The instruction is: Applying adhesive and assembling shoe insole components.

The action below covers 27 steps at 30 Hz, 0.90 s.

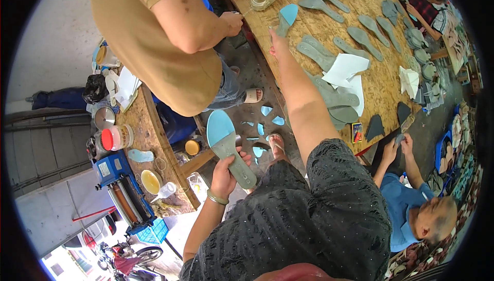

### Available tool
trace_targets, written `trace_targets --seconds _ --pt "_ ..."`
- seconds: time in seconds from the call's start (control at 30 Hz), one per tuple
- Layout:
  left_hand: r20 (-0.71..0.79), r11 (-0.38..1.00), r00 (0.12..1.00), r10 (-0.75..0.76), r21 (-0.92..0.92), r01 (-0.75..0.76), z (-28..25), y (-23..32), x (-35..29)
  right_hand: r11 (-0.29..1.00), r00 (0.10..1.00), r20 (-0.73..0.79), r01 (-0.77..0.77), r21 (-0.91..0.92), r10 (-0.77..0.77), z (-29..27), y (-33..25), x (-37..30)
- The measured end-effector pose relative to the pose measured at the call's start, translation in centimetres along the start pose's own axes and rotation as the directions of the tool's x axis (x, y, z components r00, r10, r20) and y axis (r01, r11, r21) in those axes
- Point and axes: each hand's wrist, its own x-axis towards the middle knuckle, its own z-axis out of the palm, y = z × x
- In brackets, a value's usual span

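My left hand (224,179) is closed around the narrow heel half of a grey shoe insole (237,165), holding it over the floor. Its wide front carries a light blue patch (220,128), and small holes show near the heel. With my arm stretched out, my right hand (278,44) grips the heel end of a second grey insole (286,19) with a blue front, at the near edge of the wooden table (265,39). Several plain grey insoles (363,41) lie on that table, some beside white paper sheets (346,70).
A person in a tan shirt (164,59) stands at the left; another in blue (404,214) works at the lower right. Blue scraps (260,129) litter the floor. The left bench (154,147) bears a blue roller machine (121,186), a red-lidded jar (117,138) and a yellowish bowl (151,182).
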Motion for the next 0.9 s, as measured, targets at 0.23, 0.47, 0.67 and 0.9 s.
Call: trace_targets --seconds 0.23,0.47,0.67,0.9 --pt "0.055 0.997 0.997 -0.055 -0.044 0.058 3.8 1.6 3.2 0.931 0.983 0.031 0.179 -0.318 -0.178 -1.2 1.7 2.5" --pt "0.223 0.992 0.974 0.039 -0.125 -0.011 8.7 5.5 7.5 0.983 0.915 0.367 0.129 0.133 -0.169 -6.6 4.3 -10.4" --pt "0.42 0.978 0.895 0.154 -0.192 -0.079 10.6 6.9 8.0 0.993 0.627 0.777 -0.044 0.113 -0.061 -16.4 4.9 -23.7" --pt "0.508 0.985 0.844 0.173 -0.086 -0.15 11.7 5.9 8.4 0.997 0.547 0.834 0.065 0.043 -0.071 -18.0 6.2 -28.2"
